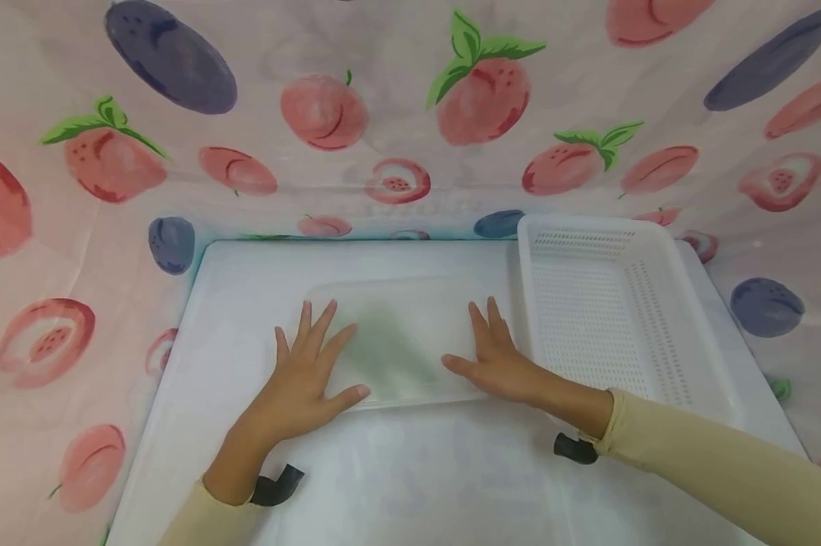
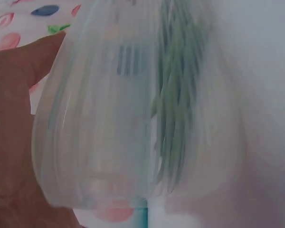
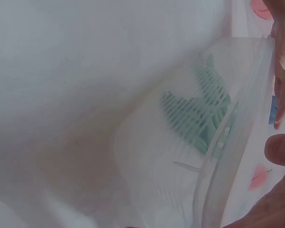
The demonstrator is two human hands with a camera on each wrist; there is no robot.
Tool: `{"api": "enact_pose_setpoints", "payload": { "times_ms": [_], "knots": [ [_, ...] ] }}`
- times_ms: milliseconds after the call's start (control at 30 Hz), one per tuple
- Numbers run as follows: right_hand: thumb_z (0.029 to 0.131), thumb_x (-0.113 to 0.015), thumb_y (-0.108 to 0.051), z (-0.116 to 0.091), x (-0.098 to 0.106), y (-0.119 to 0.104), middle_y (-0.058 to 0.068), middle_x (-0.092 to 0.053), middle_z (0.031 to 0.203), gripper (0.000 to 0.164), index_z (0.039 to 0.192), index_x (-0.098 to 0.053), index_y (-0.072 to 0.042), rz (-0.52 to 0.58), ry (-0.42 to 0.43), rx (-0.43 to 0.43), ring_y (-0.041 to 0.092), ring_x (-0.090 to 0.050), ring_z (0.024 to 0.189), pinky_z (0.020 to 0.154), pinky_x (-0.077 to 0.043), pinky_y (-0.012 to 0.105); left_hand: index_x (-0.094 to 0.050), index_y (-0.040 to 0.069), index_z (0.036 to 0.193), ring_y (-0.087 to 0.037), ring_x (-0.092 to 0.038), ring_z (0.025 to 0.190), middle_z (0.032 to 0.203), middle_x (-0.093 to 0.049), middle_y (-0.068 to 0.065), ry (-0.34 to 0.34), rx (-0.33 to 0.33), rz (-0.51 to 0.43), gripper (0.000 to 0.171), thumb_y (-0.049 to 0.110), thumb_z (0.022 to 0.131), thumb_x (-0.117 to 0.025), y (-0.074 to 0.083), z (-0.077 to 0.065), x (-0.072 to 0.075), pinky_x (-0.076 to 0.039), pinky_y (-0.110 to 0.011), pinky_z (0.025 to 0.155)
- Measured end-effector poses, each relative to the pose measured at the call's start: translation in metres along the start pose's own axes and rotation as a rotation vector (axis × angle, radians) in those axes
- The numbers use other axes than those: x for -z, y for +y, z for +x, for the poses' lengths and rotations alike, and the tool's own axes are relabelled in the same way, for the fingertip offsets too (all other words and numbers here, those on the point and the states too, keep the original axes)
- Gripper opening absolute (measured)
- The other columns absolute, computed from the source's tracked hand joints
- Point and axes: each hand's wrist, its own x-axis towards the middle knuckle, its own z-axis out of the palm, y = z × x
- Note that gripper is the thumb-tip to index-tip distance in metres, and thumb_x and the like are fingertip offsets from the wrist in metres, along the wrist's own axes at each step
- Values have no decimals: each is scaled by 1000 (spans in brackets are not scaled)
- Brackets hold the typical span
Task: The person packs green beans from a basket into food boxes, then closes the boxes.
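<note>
A flat, translucent plastic container with a clouded lid [image 1: 424, 299] lies in the middle of the white table. Long, thin green stalks [image 2: 173, 95] show blurred through its walls; their kind is unclear. My left hand [image 1: 294, 390] is spread over the container's left end, its fingers straight and the thumb near the front edge. Over the right end, my right hand [image 1: 499, 368] has its fingers stretched out and its thumb pointing inward across the lid. Both wrist views show the container's ribbed side [image 3: 152, 147] close up, with parts of the hands beside it.
To the right of the container stands a white perforated basket [image 1: 703, 334], close by my right hand and forearm. A fruit-patterned cloth [image 1: 396, 98] rises behind the white table [image 1: 410, 470] and around its sides. Black pieces [image 1: 277, 485] stick out at my wrists.
</note>
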Motion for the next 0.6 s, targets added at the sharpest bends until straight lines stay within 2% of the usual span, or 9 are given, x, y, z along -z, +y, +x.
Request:
{"api": "enact_pose_setpoints", "payload": {
  "times_ms": [100, 233, 333, 500, 600],
  "knots": [
    [96, -60, -58, -1, -3, 1, 17, 31, 166, 107, 164, 6, -9, -60, 38, 44, 50, 16, 154, 117, -9, 76, -33, 25, 161, -37, 16, 158, 174, 1, -4, 18, -12, 120, 87, 73, 92, -55, 8, 1, -3, 6, -84, 110],
    [94, -64, -59, -2, -8, 1, 20, 26, 167, 108, 165, 1, -9, -144, 65, 105, 57, 11, 152, 117, -15, 76, -34, 28, 161, -37, 14, 159, 174, -2, -6, 35, -4, 210, 83, 74, 93, -49, 11, 2, -8, 7, -84, 110],
    [93, -65, -59, -3, -12, 2, 21, 21, 168, 107, 165, -2, -10, -199, 76, 134, 62, 9, 150, 114, -19, 77, -34, 30, 160, -36, 13, 159, 174, -4, -6, 41, -5, 232, 81, 74, 94, -48, 12, 2, -10, 6, -84, 111],
    [93, -64, -62, -2, -18, 5, 17, 18, 170, 105, 166, -5, -15, -267, 92, 149, 63, 10, 149, 112, -23, 78, -35, 31, 160, -37, 9, 160, 174, -7, -7, 55, -11, 248, 81, 75, 93, -48, 12, 3, -12, 1, -84, 112],
    [92, -65, -61, -3, -22, 6, 18, 14, 171, 103, 166, -9, -14, -300, 118, 182, 61, 11, 150, 115, -20, 77, -36, 31, 159, -36, 7, 160, 174, -9, -7, 56, -13, 260, 80, 75, 93, -48, 11, 3, -14, 0, -83, 112]
  ]
}}
